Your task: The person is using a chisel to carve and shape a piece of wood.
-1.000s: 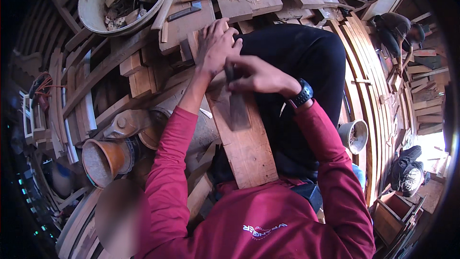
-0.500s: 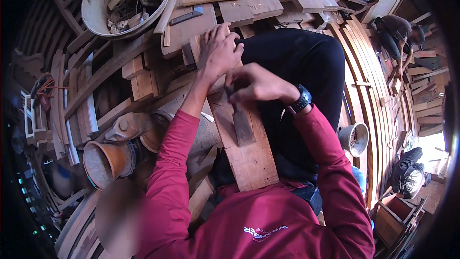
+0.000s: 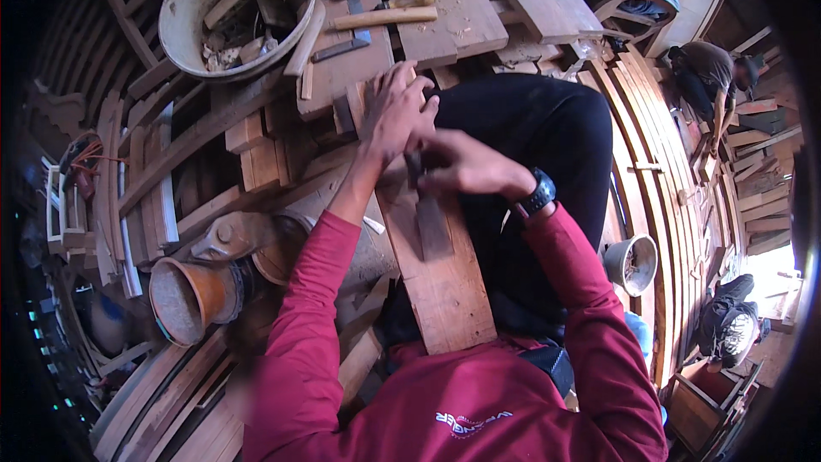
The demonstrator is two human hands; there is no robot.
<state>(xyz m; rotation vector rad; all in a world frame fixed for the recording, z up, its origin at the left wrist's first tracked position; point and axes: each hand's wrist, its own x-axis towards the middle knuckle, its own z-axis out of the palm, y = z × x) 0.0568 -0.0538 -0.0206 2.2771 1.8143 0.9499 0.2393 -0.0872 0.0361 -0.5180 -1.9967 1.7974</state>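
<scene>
A wooden board (image 3: 449,304) lies lengthwise between my legs and my torso, its near end close to my shirt. My left hand (image 3: 398,111) is closed over the far part of the board, fingers wrapped across it. My right hand (image 3: 475,167), slightly blurred, is closed around the narrow dark upper part of a flat, wide-bladed tool that looks like a chisel (image 3: 434,231). Its blade points toward me and lies along the board's face; whether it fully touches cannot be made out. The fingers of my right hand are close beside my left wrist.
A white bucket (image 3: 175,21) of wood scraps stands far left. Beyond my hands, planks carry a wooden-handled tool (image 3: 385,17) and a metal square (image 3: 340,49). An orange-brown pot (image 3: 184,299) stands left, a small pail (image 3: 631,265) right. Another person (image 3: 710,77) bends over timber far right.
The view has shifted, so most surroundings sit slightly lower. My right hand and the chisel have moved a little up the board, closer to my left hand, which keeps its hold.
</scene>
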